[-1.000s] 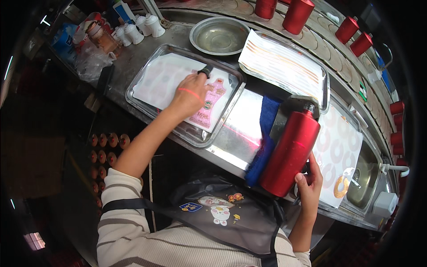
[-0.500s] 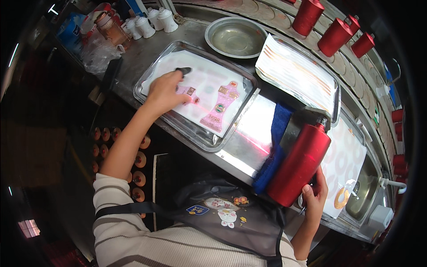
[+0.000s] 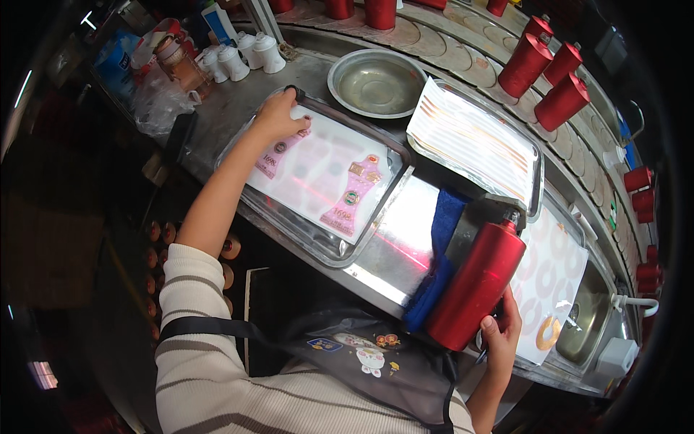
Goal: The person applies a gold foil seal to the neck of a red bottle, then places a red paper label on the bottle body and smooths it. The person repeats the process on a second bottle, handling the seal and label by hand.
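Note:
My left hand (image 3: 277, 118) reaches over the far left corner of a metal tray (image 3: 347, 262), its fingers curled at a small black piece (image 3: 295, 92) by the tray's rim. The thumb touches the top of a pink decal (image 3: 273, 157) with gold and dark markings, which lies on a white sheet. A second pink decal (image 3: 352, 195) lies on the sheet's right side. My right hand (image 3: 504, 329) is closed round the lower end of a red metal bottle (image 3: 477, 286), which leans with its neck away from me; some fingers are hidden behind it.
A blue cloth (image 3: 446, 224) lies left of the bottle. Behind stand a metal basin (image 3: 377, 83) of water and a tray with a striped sheet (image 3: 477, 137). Red bottles (image 3: 562, 101) stand on the curved conveyor (image 3: 463, 54). A sheet with rings (image 3: 553, 275) and a sink (image 3: 582, 333) are at right.
My left hand has moved away from me, to the tray's far corner. The left decal has turned and now lies below the hand, more fully visible. My right hand stays at the bottle.

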`<state>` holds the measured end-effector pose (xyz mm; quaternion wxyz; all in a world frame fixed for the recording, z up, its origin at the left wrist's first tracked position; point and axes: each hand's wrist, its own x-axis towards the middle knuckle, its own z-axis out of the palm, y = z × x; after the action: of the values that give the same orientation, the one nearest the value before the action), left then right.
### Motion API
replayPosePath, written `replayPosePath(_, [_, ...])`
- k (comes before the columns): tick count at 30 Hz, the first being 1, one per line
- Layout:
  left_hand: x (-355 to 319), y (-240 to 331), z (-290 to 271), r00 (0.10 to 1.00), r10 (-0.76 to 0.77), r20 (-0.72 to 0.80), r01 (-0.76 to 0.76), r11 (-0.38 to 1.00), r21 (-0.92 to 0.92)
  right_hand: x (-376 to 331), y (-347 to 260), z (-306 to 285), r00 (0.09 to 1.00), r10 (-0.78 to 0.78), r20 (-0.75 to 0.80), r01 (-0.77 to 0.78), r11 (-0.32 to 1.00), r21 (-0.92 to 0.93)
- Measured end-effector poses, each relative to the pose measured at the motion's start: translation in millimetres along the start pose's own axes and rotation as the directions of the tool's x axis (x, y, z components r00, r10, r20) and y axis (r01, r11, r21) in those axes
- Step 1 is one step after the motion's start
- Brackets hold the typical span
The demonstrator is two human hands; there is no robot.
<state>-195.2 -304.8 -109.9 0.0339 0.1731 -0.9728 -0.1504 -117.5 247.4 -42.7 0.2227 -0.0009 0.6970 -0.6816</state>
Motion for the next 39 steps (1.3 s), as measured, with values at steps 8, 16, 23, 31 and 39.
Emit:
replayPosePath(8, [47.3, -61.0, 32.2, 0.997, -0.076, -0.017, 0.053, 0.823, -0.565, -2.1, -3.1, -2.0, 1.0, 0.02, -0.019, -0.021, 0.999, -0.048])
replayPosePath(16, [-47.5, 24.8, -20.0, 0.887, 0.049, -0.459, -0.22, 0.919, -0.328, -26.1, -7.5, -16.8, 0.972, -0.181, 0.146, 0.233, 0.748, -0.622])
replayPosePath(23, [-153.3, 155.8, -71.0, 0.878, 0.334, -0.344, -0.43, 0.865, -0.258, -25.8, 17.0, -4.2, 0.93, -0.34, 0.139, 0.325, 0.583, -0.744])
replayPosePath(31, [-192.8, 240.2, -113.9, 0.707, 0.602, -0.371, -0.684, 0.452, -0.573, -20.9, 18.5, -3.0, 0.901, -0.389, 0.193, 0.401, 0.579, -0.71])
replayPosePath(39, [-172.6, 316.4, -72.6, 0.772, 0.623, -0.131, -0.436, 0.369, -0.821, -25.0, 8.0, -3.8, 0.941, -0.298, 0.162, 0.326, 0.66, -0.677])
